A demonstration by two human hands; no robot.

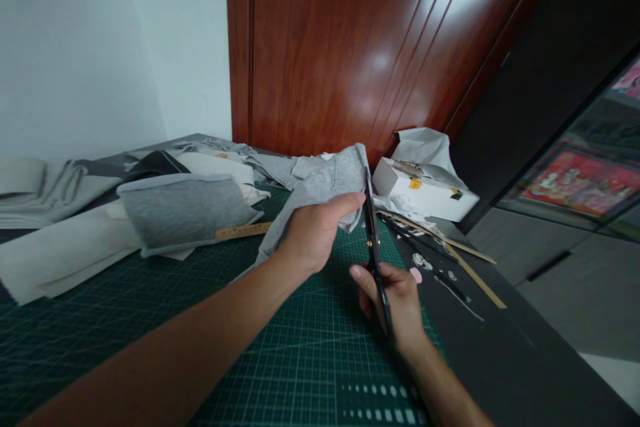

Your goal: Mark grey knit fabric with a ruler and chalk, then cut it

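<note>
My left hand (313, 233) grips a piece of grey fabric (327, 180) and lifts it above the green cutting mat (150, 307). Black scissors (371, 227) stand in my right hand (395, 297), blades pointing up and away along the fabric's right edge. The blades look nearly closed and sit against the cloth just right of my left thumb. Part of the fabric trails down behind my left wrist onto the mat.
A grey padded fabric piece (185, 210) lies on a wooden ruler (243, 231) at the left, with more cloth (55, 240) piled behind. A white box (425, 190) sits at the back right, wooden strips (465, 260) beside it. A wooden door (360, 47) stands behind the table.
</note>
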